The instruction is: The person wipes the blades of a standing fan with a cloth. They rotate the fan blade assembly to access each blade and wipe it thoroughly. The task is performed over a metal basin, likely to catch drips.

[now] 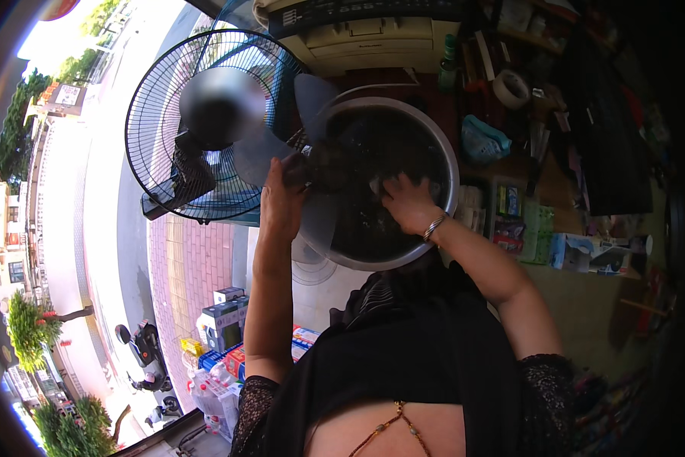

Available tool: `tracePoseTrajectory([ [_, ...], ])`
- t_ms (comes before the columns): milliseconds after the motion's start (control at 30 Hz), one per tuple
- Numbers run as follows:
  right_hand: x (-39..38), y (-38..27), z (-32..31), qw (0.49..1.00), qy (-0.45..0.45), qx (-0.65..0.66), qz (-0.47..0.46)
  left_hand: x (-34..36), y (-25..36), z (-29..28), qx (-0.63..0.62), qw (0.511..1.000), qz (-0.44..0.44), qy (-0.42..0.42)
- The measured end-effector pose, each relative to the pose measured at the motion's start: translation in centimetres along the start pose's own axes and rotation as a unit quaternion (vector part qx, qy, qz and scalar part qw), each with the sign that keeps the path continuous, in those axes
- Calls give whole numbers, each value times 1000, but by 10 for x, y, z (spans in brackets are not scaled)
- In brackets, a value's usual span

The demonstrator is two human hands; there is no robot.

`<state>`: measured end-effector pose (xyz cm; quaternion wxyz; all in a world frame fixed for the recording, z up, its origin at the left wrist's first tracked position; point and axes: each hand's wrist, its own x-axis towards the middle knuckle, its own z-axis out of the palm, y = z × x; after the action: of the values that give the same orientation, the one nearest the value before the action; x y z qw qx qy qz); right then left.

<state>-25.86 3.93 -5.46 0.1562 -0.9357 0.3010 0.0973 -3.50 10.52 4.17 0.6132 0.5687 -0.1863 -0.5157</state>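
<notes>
A grey, see-through fan blade [262, 151] with several vanes around a dark hub is tilted over the left rim of a round metal basin [450, 164]. My left hand [283, 199] grips it near the hub, fingers closed around the base of a vane. Dark water [373, 228] fills the basin. My right hand [411, 202] reaches into it from the right, fingers bent down at the surface. Something small and pale shows by its fingertips, too unclear to name. Left of the basin stands an electric fan's round wire grille [140, 107].
A cream machine with drawers [365, 46] stands behind the basin, beside a green bottle [447, 65]. Tape [511, 89], a blue packet [485, 141] and small boxes [510, 202] crowd the right. Boxed goods [224, 324] and wrapped bottles [213, 400] are stacked at lower left.
</notes>
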Motion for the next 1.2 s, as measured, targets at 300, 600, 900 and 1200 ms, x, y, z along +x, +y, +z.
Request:
tracePoseTrajectory([
  [300, 12, 20, -9, 952, 130, 276, -23, -2, 1, -4, 347, 930, 120, 24],
  [600, 19, -71, -64, 846, 438, 224, -205, -4, -2, 15, 77, 994, 52, 52],
  [900, 26, -71, -34, 868, 413, 199, -191, -9, -2, 6, 272, 955, 120, 3],
  [1200, 28, -25, 15, 910, 308, 264, -90, -7, -1, 12, 108, 993, -8, 43],
])
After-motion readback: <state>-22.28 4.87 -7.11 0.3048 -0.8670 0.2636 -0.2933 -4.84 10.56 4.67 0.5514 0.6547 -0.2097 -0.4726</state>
